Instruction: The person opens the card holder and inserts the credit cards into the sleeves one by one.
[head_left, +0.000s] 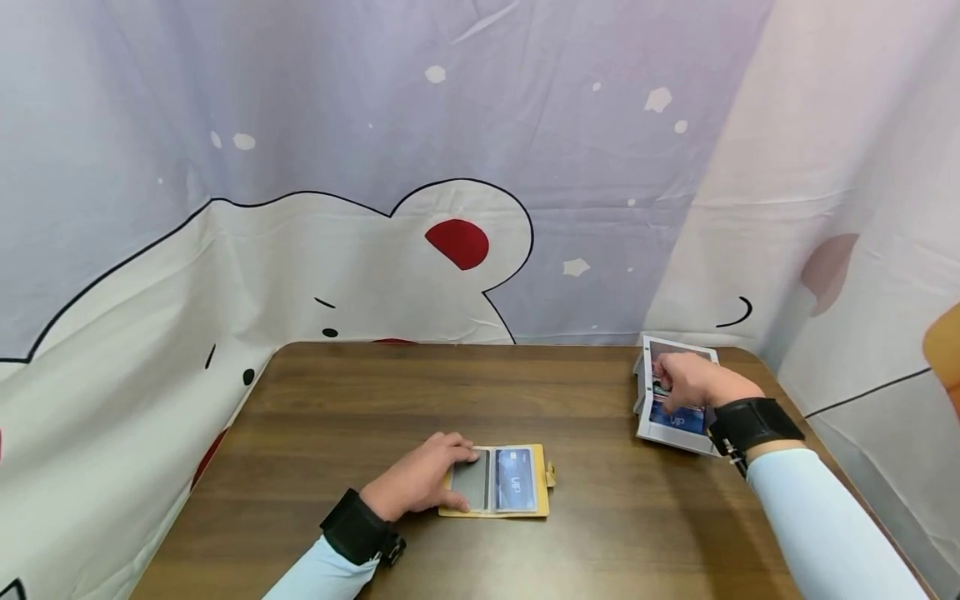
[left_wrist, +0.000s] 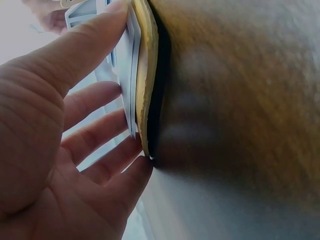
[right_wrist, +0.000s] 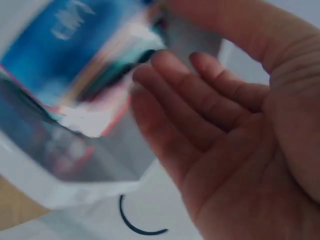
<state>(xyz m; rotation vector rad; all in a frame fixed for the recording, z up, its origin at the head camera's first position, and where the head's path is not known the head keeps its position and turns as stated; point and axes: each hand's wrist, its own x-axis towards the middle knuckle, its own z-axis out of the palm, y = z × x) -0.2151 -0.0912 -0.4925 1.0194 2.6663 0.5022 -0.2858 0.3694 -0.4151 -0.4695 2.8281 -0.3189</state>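
Observation:
A yellow card holder (head_left: 543, 492) lies spread flat on the table. Its right clear sleeve shows a blue VIP card (head_left: 516, 480), and its left page looks grey. My left hand (head_left: 420, 477) rests on that left page, thumb near the lower edge and fingers near the upper one. From the left wrist, the fingers (left_wrist: 95, 102) look spread and loose against the stacked pages. My right hand (head_left: 697, 380) reaches into a white box (head_left: 647, 385) of cards. In the right wrist view its extended fingers (right_wrist: 190, 102) meet the card ends, beside a blue card (right_wrist: 60, 40); the cards are blurred.
The brown wooden table (head_left: 360, 392) spreads between the two hands. The box stands at its back right corner, close to the printed curtain (head_left: 585, 167) behind. A snap tab (head_left: 551, 474) sticks out from the holder's right side.

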